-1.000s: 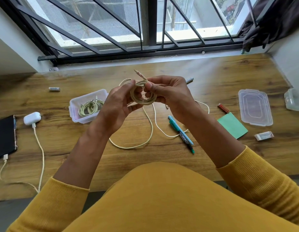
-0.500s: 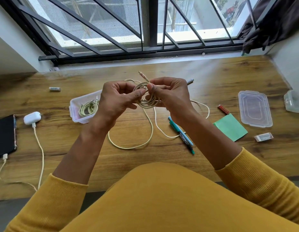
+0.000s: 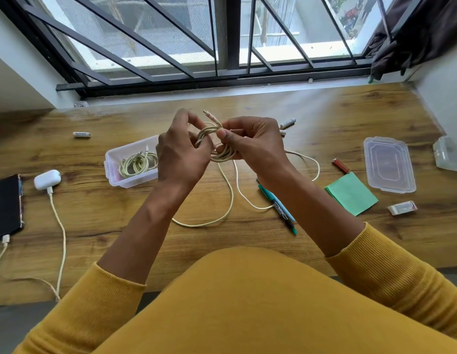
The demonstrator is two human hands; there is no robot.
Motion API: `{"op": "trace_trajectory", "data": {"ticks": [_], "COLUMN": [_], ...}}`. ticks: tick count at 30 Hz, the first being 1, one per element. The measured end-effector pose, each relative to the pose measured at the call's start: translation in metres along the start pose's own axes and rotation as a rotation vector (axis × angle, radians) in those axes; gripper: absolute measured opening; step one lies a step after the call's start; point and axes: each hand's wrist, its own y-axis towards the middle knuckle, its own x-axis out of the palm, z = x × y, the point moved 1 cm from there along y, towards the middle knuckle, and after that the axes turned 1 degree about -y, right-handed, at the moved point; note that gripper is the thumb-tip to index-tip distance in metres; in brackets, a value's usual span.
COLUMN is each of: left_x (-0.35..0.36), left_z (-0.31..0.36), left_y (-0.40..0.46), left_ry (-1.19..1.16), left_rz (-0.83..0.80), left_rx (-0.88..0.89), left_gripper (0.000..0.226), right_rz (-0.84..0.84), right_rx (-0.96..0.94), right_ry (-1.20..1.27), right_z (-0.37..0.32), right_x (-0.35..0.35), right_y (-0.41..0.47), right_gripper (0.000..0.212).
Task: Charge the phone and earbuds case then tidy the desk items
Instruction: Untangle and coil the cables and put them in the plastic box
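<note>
The only camera sits on my head, looking forward and down at the desk, close above it, facing the window.

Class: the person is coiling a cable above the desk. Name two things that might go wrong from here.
The cable's loose tail lies against the pens and may drag them as winding continues. The coil, pinched by the left hand and right hand, may spring apart if either grip slackens.

Wooden desk; phone; earbuds case; markers.
</note>
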Motion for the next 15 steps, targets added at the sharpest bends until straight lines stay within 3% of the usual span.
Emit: {"op": "trace_trajectory", "data": {"ticks": [4, 8, 10, 15], "left_x": [-0.005, -0.018, -0.021, -0.015], "left_z": [-0.001, -0.003, -0.004, -0.005], "left_y": [0.007, 0.011, 0.010, 0.011], "left_ry": [-0.678, -1.115, -1.247, -1.347], "left_rz": [-0.224, -0.453, -0.493, -0.398], "left_rx": [-0.391, -0.635, -0.723, -0.956], "left_gripper": [0.039, 0.041, 0.038, 0.028], "right_rz": [-0.006, 0.032, 0.029, -0.028], "right_rx": [-0.014, -0.007, -0.013, -0.044], "right_ry": [0.003, 0.001, 0.009, -0.003], "right_z": [0.005, 0.006, 0.004, 0.002], "right_x": [-0.003, -0.007, -0.008, -0.005], "right_y": [-0.002, -0.002, -0.001, 0.001], "right_gripper": [0.015, 0.015, 0.015, 0.014]}}
